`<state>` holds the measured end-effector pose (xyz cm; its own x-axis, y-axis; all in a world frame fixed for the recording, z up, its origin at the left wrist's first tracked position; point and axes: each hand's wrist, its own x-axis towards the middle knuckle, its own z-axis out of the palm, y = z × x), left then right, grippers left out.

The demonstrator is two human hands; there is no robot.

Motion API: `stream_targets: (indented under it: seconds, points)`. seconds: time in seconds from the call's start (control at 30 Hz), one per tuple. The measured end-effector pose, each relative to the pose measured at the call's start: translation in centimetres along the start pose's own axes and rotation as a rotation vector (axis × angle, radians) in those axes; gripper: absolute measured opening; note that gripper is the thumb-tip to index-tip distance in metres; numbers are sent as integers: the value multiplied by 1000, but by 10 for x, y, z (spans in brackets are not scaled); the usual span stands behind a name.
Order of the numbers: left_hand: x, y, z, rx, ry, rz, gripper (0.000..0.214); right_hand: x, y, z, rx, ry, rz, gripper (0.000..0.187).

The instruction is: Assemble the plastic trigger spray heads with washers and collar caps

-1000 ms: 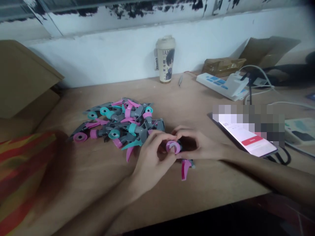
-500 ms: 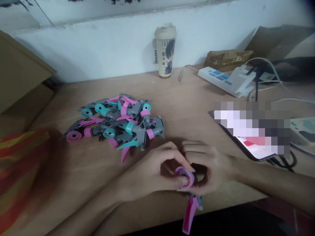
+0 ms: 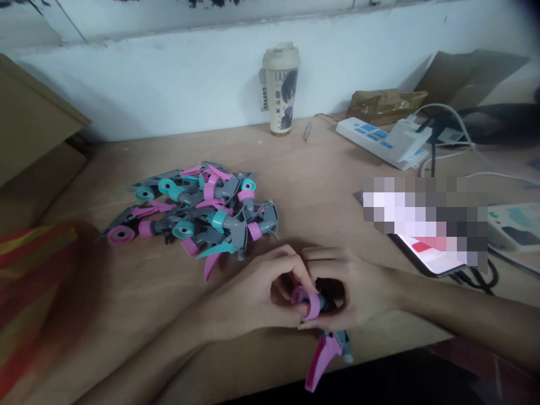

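My left hand (image 3: 253, 292) pinches a pink ring-shaped nozzle cap (image 3: 313, 305) between thumb and fingers. My right hand (image 3: 365, 287) is closed around the grey body of a trigger spray head; its pink trigger (image 3: 321, 360) sticks out below, near the table's front edge. Cap and grey body meet between the two hands, though the fingers hide much of the joint. Beyond the left hand lies a heap of similar spray heads (image 3: 230, 228), grey with pink or teal caps and triggers.
On the wooden table (image 3: 147, 315) a tumbler (image 3: 280, 95) stands by the wall. To the right are a power strip (image 3: 379, 140) with cables, a lit phone (image 3: 439, 261) and a taped parcel (image 3: 386, 107). Cardboard (image 3: 37, 112) and a red-yellow striped item (image 3: 34, 298) are at left.
The pink cap has turned and shifted slightly left, showing more of the grey part behind it. The pink trigger below has swung a little left. The whole view has shifted slightly.
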<state>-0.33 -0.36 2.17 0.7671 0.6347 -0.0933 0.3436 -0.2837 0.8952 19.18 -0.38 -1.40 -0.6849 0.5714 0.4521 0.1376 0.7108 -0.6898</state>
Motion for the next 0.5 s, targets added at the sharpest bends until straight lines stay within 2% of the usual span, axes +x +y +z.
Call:
stream_targets:
  seconds: [0.2,0.33,0.5]
  points:
    - [2,-2,2,99,182,37,16,5,9,-8,-81,11,20,25]
    - [2,-3,4,121,194,10,18,8,9,-12,-116,-12,11,22]
    - [2,-4,8,161,239,42,21,8,8,-11,-150,-32,-2,20]
